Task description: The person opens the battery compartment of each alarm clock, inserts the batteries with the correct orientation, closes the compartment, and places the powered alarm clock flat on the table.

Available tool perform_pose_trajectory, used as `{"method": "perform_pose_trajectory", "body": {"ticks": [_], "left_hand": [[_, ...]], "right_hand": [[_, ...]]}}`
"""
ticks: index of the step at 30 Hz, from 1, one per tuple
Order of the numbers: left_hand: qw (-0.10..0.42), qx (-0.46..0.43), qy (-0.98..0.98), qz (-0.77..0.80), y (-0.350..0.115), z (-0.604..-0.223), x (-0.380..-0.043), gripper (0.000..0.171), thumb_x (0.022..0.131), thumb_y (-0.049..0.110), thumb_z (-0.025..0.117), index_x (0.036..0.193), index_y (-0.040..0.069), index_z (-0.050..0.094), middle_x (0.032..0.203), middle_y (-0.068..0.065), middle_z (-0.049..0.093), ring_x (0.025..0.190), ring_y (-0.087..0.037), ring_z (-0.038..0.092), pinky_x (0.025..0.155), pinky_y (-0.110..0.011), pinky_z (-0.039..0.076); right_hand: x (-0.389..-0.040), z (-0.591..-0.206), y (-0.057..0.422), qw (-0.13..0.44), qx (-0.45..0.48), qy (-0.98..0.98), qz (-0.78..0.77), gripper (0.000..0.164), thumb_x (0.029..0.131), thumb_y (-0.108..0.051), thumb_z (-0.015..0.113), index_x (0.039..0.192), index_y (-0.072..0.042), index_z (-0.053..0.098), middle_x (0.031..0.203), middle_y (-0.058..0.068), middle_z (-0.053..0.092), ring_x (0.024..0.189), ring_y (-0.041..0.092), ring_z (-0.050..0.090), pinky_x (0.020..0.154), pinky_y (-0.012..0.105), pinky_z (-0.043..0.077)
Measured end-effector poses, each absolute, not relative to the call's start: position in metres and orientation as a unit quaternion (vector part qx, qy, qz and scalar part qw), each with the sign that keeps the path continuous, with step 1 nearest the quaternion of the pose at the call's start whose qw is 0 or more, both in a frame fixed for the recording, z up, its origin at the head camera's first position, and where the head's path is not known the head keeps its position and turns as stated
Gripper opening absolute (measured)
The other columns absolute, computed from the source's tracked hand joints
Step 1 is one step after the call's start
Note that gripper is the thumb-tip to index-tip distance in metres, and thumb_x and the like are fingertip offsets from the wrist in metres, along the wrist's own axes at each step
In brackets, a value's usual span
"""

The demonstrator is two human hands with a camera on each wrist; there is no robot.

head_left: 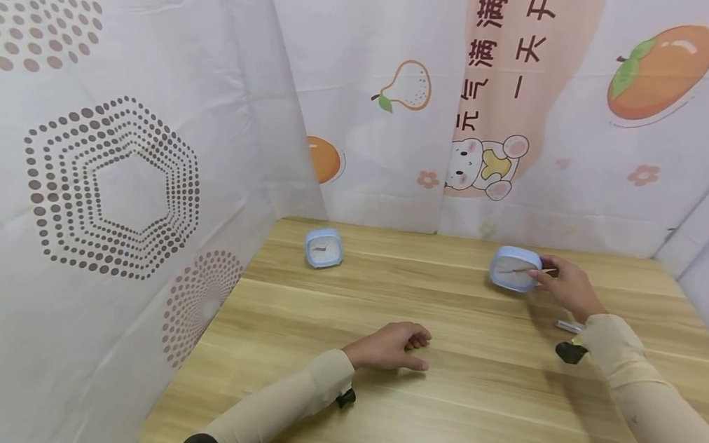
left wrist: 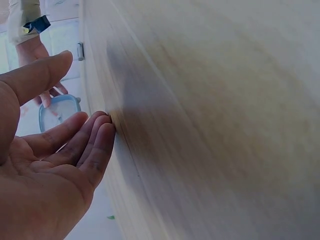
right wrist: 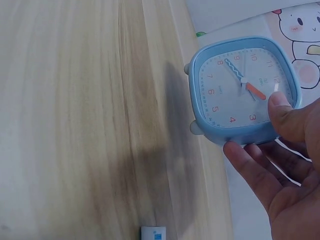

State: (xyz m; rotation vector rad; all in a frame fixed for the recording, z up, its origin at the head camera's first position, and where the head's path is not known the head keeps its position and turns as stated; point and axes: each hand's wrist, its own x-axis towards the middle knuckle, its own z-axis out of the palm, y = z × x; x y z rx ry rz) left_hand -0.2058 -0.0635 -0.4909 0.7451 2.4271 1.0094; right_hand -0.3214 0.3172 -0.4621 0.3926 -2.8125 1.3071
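A light blue alarm clock [right wrist: 243, 90] with a white face and an orange hour hand is in my right hand [right wrist: 295, 160]. The thumb presses on the front near the rim, and the fingers reach along its side and back. In the head view this clock [head_left: 508, 269] stands at the back right of the table, with my right hand [head_left: 567, 286] at its right side. Whether its feet touch the wood, I cannot tell. My left hand [head_left: 389, 345] holds nothing, fingers loosely bent, low over the middle of the table; the left wrist view shows its palm [left wrist: 55, 175].
A second light blue clock [head_left: 323, 248] stands at the back left of the wooden table [head_left: 321, 317]. A small white bar [head_left: 569, 327] with a blue mark lies below my right wrist. Printed curtains [head_left: 365, 166] hang behind and to the left.
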Motion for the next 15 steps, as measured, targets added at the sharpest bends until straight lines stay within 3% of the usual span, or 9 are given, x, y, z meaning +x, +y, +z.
{"method": "perform_pose_trajectory", "body": {"ticks": [7, 15], "left_hand": [[0.207, 0.264, 0.868, 0.365, -0.064, -0.492, -0.208, 0.052, 0.093, 0.027, 0.08, 0.135, 0.005, 0.06, 0.122, 0.002, 0.064, 0.109, -0.005, 0.058, 0.096, -0.02, 0.047], [0.206, 0.266, 0.871, 0.359, -0.065, -0.492, -0.207, 0.051, 0.093, 0.027, 0.08, 0.135, 0.006, 0.06, 0.121, 0.002, 0.065, 0.109, -0.005, 0.058, 0.096, -0.02, 0.047]], "right_hand": [[-0.33, -0.463, 0.319, 0.007, 0.121, -0.897, 0.424, 0.058, 0.106, -0.021, 0.061, 0.142, 0.02, 0.042, 0.134, 0.038, 0.053, 0.103, 0.021, 0.06, 0.078, 0.027, 0.059], [-0.335, -0.471, 0.327, 0.024, 0.132, -0.901, 0.412, 0.057, 0.105, -0.02, 0.063, 0.141, 0.019, 0.044, 0.134, 0.04, 0.053, 0.11, 0.042, 0.058, 0.072, 0.016, 0.054]]}}
